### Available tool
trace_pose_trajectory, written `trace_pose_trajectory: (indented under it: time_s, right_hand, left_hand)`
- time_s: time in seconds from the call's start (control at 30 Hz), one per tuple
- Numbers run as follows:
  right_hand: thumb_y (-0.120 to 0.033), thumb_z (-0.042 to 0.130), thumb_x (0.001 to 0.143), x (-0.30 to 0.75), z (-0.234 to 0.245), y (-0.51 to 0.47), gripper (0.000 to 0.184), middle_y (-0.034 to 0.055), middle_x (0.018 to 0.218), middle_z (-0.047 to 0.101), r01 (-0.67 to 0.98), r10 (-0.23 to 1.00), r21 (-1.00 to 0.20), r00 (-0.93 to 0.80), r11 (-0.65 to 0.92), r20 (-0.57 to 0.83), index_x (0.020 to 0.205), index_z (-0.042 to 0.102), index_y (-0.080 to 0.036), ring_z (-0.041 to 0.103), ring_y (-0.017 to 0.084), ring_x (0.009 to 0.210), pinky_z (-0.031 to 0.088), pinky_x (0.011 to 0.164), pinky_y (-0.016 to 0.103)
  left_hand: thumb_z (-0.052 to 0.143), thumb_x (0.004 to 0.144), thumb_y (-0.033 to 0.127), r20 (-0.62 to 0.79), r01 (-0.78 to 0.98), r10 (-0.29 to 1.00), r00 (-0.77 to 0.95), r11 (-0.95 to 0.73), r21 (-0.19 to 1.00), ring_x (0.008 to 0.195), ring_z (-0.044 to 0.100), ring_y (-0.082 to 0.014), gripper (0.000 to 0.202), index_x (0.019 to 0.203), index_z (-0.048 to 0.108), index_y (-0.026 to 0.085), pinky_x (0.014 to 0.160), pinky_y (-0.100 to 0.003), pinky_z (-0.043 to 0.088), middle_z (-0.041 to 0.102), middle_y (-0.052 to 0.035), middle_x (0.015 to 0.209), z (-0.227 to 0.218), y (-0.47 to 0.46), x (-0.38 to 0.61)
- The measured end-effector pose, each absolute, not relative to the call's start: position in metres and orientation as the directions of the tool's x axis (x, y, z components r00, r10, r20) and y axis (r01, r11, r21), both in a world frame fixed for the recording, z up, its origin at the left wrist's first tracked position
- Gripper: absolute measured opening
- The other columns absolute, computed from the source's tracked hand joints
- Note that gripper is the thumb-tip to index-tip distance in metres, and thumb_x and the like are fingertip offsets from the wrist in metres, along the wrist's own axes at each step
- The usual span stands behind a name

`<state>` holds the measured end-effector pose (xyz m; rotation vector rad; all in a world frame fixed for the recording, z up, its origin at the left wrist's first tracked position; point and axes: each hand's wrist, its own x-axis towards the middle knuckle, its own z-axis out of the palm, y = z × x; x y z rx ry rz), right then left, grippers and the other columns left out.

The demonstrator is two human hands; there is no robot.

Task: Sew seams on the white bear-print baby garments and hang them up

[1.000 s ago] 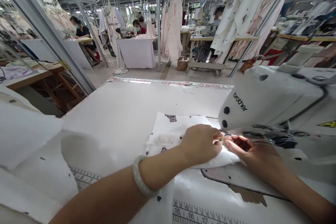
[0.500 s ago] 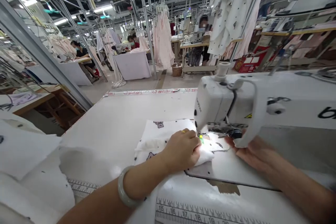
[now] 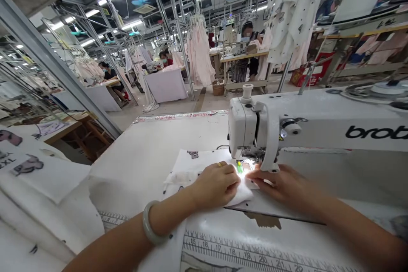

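Note:
A piece of white printed fabric [image 3: 188,165] lies folded on the sewing table, its right end under the lit needle area of a white sewing machine [image 3: 244,123]. My left hand [image 3: 218,183], with a ring and a bangle at the wrist, presses on this fabric just left of the needle, fingers curled over it. From the right, my right hand [image 3: 277,182] reaches below the machine head, thumb and fingertips closed on the fabric edge beside the presser foot. The machine's white lever guard partly covers its fingers. A small green and yellow piece [image 3: 239,167] shows at the needle.
More white printed fabric [image 3: 41,204] is heaped at the left. A measuring tape [image 3: 242,255] runs along the table's front. Beyond stand a metal post [image 3: 63,66], hanging pink garments [image 3: 200,51], and several people at other machines.
My right hand has moved left, from beyond the lever guard to the fabric by the needle. My left hand stays on the fabric. The view has shifted slightly right.

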<state>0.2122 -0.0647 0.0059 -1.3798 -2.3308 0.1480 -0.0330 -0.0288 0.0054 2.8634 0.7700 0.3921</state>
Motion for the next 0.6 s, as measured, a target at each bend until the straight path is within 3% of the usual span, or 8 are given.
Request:
trace_pose_trajectory:
  time_s: [0.2, 0.3, 0.43, 0.6]
  right_hand:
    - [-0.035, 0.04, 0.106, 0.21, 0.008, -0.064, 0.039, 0.0012, 0.098, 0.079, 0.731, 0.782, -0.28, -0.572, 0.623, 0.247, 0.108, 0.079, -0.036, 0.074, 0.021, 0.076, 0.057, 0.071, 0.032]
    - [-0.033, 0.04, 0.104, 0.217, 0.002, -0.06, 0.04, 0.0019, 0.097, 0.079, 0.751, 0.796, -0.268, -0.548, 0.604, 0.258, 0.114, 0.079, -0.039, 0.074, 0.025, 0.081, 0.059, 0.074, 0.037]
    - [-0.037, 0.041, 0.102, 0.225, -0.01, -0.055, 0.042, 0.0047, 0.081, 0.076, 0.787, 0.825, -0.258, -0.503, 0.561, 0.259, 0.112, 0.081, -0.038, 0.073, 0.031, 0.078, 0.061, 0.07, 0.044]
    - [-0.039, 0.047, 0.1, 0.229, -0.018, -0.049, 0.035, 0.001, 0.092, 0.079, 0.778, 0.822, -0.275, -0.5, 0.565, 0.275, 0.097, 0.082, -0.039, 0.074, 0.026, 0.08, 0.061, 0.077, 0.041]
  left_hand:
    - [0.05, 0.096, 0.017, 0.225, 0.492, 0.535, 0.814, -0.842, 0.223, 0.108, 0.062, -0.0238, 0.037, 0.132, 0.059, 0.017, 0.097, -0.039, 0.054, 0.068, -0.0097, 0.118, 0.004, -0.031, -0.033]
    - [0.049, 0.098, 0.018, 0.179, 0.468, 0.498, 0.849, -0.864, 0.184, 0.106, 0.06, -0.024, 0.037, 0.132, 0.062, 0.018, 0.097, -0.038, 0.053, 0.065, -0.0099, 0.115, 0.008, -0.03, -0.033]
    - [0.044, 0.102, 0.016, 0.141, 0.468, 0.485, 0.863, -0.873, 0.137, 0.104, 0.06, -0.0232, 0.037, 0.134, 0.063, 0.018, 0.096, -0.037, 0.053, 0.064, -0.01, 0.115, 0.013, -0.029, -0.035]
    - [0.045, 0.103, 0.016, 0.136, 0.479, 0.49, 0.861, -0.871, 0.106, 0.103, 0.06, -0.0229, 0.035, 0.132, 0.064, 0.019, 0.093, -0.037, 0.053, 0.064, -0.0101, 0.117, 0.014, -0.029, -0.035]
